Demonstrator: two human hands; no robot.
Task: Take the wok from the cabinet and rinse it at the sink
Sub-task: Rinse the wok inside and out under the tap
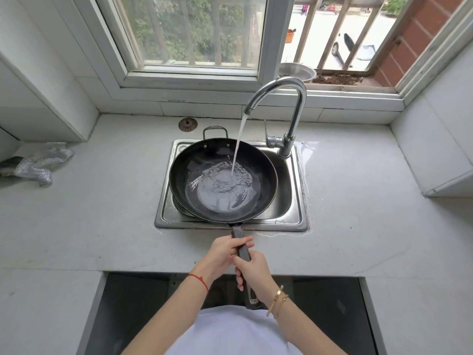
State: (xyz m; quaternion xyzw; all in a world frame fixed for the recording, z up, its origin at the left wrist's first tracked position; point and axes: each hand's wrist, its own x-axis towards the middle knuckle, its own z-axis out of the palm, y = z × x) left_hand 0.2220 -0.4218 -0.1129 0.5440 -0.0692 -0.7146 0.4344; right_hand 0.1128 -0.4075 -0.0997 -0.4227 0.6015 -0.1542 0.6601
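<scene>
A black wok (189,172) rests over the steel sink (294,201), covering most of the basin. Water runs from the curved chrome tap (284,85) into the wok and pools in its bottom. The wok's long dark handle (242,245) sticks out toward me over the counter's front edge. My left hand (225,252) grips the handle close to the wok. My right hand (253,272) grips it just behind, nearer my body. A small loop handle (215,130) shows at the wok's far rim.
A crumpled silvery cloth (41,162) lies on the white counter at the left. A round drain strainer (187,124) sits behind the sink. A metal bowl (298,70) stands on the window sill. Water is spilled on the counter around the tap's base.
</scene>
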